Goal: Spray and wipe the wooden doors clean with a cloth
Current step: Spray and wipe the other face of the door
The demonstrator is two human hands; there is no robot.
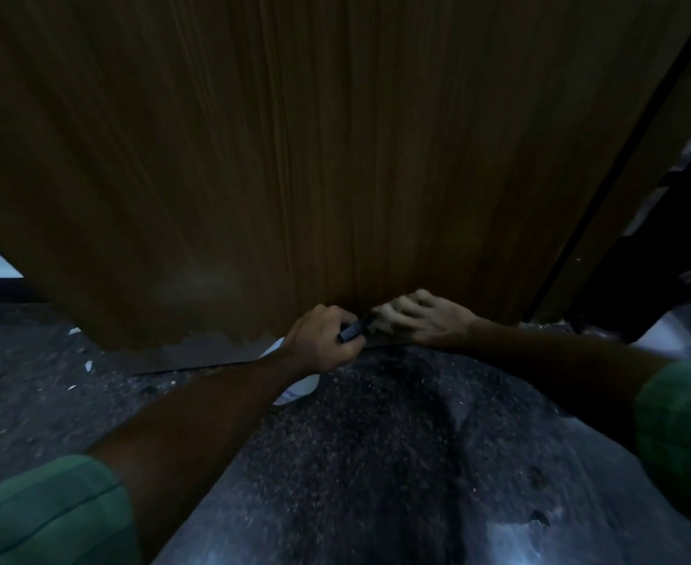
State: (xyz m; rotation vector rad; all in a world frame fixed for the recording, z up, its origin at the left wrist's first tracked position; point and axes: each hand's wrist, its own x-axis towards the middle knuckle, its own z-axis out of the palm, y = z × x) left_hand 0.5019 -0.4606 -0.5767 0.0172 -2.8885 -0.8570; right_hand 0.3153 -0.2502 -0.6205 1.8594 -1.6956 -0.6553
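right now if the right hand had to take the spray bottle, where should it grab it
Probably by the white body, coming from below the left arm. The left hand already wraps the neck and the dark trigger head, so only the body, which hangs below that wrist, is free. The right hand is at the foot of the door.

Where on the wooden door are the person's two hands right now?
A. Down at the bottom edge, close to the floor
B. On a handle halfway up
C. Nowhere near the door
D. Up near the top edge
A: the left hand and right hand meet at the foot of the wooden door, just above the speckled floor.
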